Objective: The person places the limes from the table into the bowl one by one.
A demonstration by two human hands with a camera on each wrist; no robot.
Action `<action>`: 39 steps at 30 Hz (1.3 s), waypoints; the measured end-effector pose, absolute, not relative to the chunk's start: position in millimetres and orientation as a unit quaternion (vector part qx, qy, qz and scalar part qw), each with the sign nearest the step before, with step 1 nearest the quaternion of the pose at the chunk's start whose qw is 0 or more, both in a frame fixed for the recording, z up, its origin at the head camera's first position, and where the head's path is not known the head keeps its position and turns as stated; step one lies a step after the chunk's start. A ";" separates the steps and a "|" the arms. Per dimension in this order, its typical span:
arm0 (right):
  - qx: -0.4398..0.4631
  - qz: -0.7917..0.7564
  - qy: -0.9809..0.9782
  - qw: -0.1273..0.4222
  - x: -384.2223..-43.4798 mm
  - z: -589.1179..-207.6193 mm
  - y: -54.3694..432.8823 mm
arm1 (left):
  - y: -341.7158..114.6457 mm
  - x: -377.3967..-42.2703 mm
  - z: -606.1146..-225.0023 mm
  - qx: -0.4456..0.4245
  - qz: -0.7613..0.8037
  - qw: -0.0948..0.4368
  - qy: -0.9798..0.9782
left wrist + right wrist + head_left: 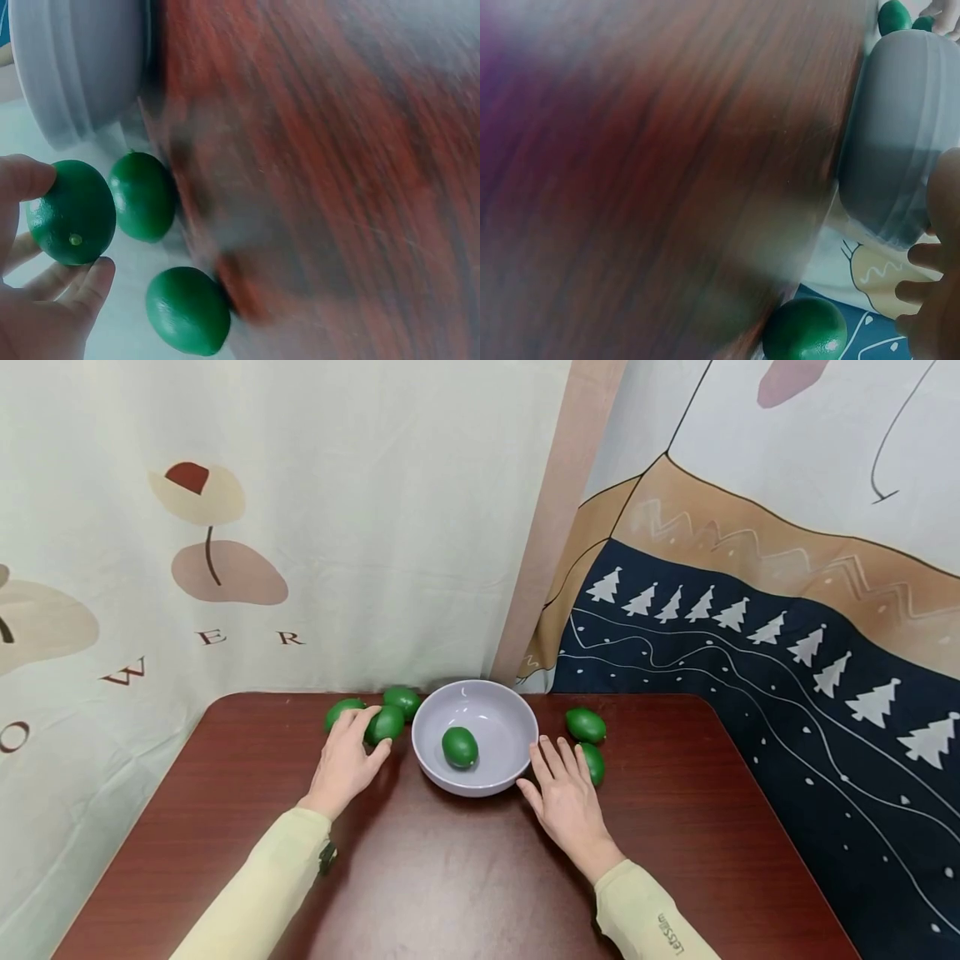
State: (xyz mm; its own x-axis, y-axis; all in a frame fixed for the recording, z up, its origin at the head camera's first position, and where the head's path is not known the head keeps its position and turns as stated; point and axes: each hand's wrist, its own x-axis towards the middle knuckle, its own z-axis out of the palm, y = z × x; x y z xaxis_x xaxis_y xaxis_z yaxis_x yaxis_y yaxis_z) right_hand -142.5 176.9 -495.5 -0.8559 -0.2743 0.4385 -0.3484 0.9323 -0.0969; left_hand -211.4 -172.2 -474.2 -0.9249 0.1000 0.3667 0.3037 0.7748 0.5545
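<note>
My left hand [345,768] holds a green lime [73,212] between thumb and fingers, just left of the bowl. In the left wrist view this lime is raised, and a second lime [142,196] and a third lime [187,310] sit on the table behind it. The lavender bowl [480,783] stands near the table's back edge, with one lime [460,747] inside. Spread and fairly straight, the fingers of my right hand [572,810] lie along the bowl's right side, fingertips right at its rim. That hand partly covers a lime [592,763].
Another lime [586,725] lies at the back right of the dark red-brown table [465,877]. Right behind the table hang a pale curtain [375,527] and a patterned cloth [720,677] with white trees.
</note>
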 end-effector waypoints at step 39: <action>0.175 0.083 -0.956 0.221 -143.6 -497.4 179.4 | -141.7 -202.8 -450.9 -0.160 -0.340 0.199 -0.905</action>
